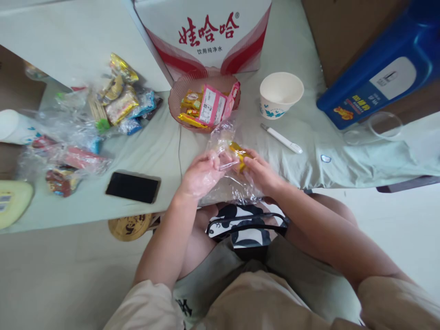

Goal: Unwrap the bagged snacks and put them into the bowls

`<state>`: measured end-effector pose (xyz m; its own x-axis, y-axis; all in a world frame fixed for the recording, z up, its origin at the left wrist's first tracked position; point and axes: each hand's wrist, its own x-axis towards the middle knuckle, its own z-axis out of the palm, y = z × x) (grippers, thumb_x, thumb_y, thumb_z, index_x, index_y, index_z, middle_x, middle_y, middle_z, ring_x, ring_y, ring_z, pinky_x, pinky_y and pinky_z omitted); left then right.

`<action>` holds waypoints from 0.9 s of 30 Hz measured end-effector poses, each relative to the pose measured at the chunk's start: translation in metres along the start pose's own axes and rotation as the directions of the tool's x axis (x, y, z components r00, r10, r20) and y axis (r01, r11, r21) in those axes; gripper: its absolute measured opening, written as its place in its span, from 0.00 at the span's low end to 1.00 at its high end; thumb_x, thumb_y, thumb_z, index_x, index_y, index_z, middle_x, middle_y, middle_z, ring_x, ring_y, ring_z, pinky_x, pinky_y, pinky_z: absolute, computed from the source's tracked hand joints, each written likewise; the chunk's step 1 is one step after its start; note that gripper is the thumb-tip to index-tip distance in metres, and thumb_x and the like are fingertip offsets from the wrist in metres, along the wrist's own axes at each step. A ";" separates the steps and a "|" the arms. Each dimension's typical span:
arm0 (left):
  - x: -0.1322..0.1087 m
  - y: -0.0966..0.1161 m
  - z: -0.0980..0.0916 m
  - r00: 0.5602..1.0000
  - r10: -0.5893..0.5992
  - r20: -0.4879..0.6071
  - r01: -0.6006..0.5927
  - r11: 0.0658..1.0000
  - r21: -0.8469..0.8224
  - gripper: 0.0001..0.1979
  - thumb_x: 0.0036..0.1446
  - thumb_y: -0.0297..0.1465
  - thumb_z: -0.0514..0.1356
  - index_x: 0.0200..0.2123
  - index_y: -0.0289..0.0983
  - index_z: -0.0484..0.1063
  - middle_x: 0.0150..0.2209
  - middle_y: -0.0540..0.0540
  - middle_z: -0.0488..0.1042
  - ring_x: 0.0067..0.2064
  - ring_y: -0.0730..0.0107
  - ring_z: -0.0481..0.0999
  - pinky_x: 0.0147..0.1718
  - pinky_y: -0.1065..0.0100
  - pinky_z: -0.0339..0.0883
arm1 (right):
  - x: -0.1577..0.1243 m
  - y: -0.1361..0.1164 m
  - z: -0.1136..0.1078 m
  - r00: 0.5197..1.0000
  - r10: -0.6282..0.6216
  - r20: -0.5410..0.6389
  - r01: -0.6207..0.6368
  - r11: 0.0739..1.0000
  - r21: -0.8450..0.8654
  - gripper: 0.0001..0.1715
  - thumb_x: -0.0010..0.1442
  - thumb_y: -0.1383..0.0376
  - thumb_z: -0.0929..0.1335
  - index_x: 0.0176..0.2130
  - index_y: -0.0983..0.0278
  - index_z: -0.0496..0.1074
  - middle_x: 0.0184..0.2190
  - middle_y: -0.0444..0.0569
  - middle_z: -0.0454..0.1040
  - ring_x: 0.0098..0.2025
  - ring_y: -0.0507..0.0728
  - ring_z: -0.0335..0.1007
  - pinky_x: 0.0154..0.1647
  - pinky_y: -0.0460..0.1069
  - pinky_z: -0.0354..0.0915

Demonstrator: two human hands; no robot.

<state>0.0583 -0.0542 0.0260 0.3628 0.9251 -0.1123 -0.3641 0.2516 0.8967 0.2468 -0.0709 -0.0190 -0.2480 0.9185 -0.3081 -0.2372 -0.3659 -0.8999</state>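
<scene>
My left hand (201,174) and my right hand (261,173) meet at the table's near edge, both closed around a clear plastic bag (223,137). A yellow wrapped snack (240,156) sits inside the bag, pinched by my right fingers. The left fingers grip the bag's crinkled film beside it. Just beyond the bag stands a pink glass bowl (178,94) holding several pink and yellow snack packets (211,105).
A black phone (133,186) lies left of my hands. Loose snack packets in plastic (117,101) cover the far left. A white paper bowl (280,94), a white pen (282,138), a blue jug (378,78) and a red-and-white carton (206,32) stand farther back.
</scene>
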 end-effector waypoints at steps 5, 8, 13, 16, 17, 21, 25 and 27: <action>-0.011 0.015 -0.022 0.973 0.096 -0.211 -0.091 0.995 0.035 0.26 0.52 0.60 0.54 0.23 0.43 0.65 0.22 0.48 0.64 0.36 0.58 0.77 0.47 0.49 0.74 | 0.004 -0.007 0.005 0.997 0.079 -0.017 -0.066 0.916 0.395 0.21 0.51 0.54 0.75 0.41 0.56 0.69 0.34 0.41 0.76 0.32 0.53 0.74 0.33 0.49 0.74; -0.014 0.019 -0.046 0.896 0.200 -0.396 -0.110 0.965 0.237 0.30 0.54 0.65 0.45 0.30 0.47 0.71 0.22 0.47 0.65 0.37 0.57 0.75 0.47 0.50 0.73 | 0.010 -0.009 0.001 0.996 0.053 -0.073 -0.021 0.923 0.383 0.13 0.53 0.56 0.70 0.38 0.57 0.69 0.34 0.45 0.77 0.33 0.57 0.74 0.34 0.53 0.75; -0.016 0.015 -0.075 0.834 0.283 -0.473 -0.081 0.912 0.403 0.38 0.54 0.68 0.37 0.38 0.48 0.74 0.19 0.48 0.63 0.31 0.59 0.74 0.43 0.50 0.73 | 0.030 -0.009 -0.003 0.997 -0.071 -0.031 0.077 0.959 0.271 0.18 0.46 0.60 0.63 0.39 0.59 0.70 0.41 0.54 0.79 0.43 0.64 0.77 0.41 0.62 0.75; -0.019 0.018 -0.080 0.815 0.266 -0.514 -0.125 0.948 0.293 0.34 0.59 0.63 0.38 0.33 0.46 0.72 0.18 0.49 0.60 0.29 0.62 0.73 0.45 0.51 0.73 | 0.046 -0.009 -0.005 0.991 -0.132 -0.037 0.137 0.971 0.197 0.18 0.47 0.57 0.62 0.39 0.57 0.69 0.42 0.53 0.79 0.48 0.66 0.76 0.43 0.63 0.74; -0.020 0.021 -0.080 0.813 0.253 -0.524 -0.142 0.959 0.244 0.32 0.61 0.61 0.40 0.30 0.45 0.71 0.18 0.50 0.58 0.29 0.63 0.73 0.45 0.51 0.73 | 0.051 -0.008 -0.005 0.988 -0.146 -0.045 0.151 0.975 0.162 0.17 0.48 0.57 0.62 0.39 0.57 0.69 0.42 0.52 0.80 0.48 0.66 0.76 0.44 0.64 0.73; -0.023 0.034 -0.077 0.832 0.176 -0.527 -0.162 0.984 0.072 0.25 0.63 0.50 0.44 0.22 0.41 0.61 0.19 0.49 0.55 0.29 0.65 0.73 0.47 0.49 0.73 | 0.062 -0.010 -0.005 0.984 -0.167 -0.068 0.171 0.984 0.058 0.16 0.49 0.55 0.64 0.38 0.56 0.71 0.41 0.51 0.80 0.50 0.66 0.76 0.47 0.65 0.71; -0.023 0.039 -0.078 0.854 0.156 -0.496 -0.129 0.988 0.088 0.25 0.63 0.49 0.42 0.22 0.41 0.60 0.22 0.47 0.57 0.33 0.61 0.74 0.45 0.45 0.72 | 0.054 -0.012 0.000 0.982 -0.172 -0.082 0.181 0.976 0.121 0.19 0.53 0.48 0.64 0.37 0.56 0.71 0.42 0.51 0.79 0.48 0.65 0.76 0.43 0.62 0.72; -0.021 0.037 -0.079 0.849 0.176 -0.498 -0.129 0.983 0.128 0.26 0.63 0.53 0.43 0.26 0.41 0.65 0.23 0.46 0.61 0.34 0.58 0.75 0.42 0.45 0.73 | 0.045 -0.010 0.003 0.970 -0.194 -0.148 0.207 0.976 0.074 0.20 0.55 0.45 0.64 0.37 0.56 0.71 0.41 0.49 0.78 0.41 0.61 0.76 0.37 0.56 0.72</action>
<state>-0.0310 -0.0415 0.0280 -0.1832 0.9714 -0.1507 -0.2951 0.0919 0.9510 0.2352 -0.0263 -0.0227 -0.0551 0.9840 -0.1696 -0.3521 -0.1781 -0.9189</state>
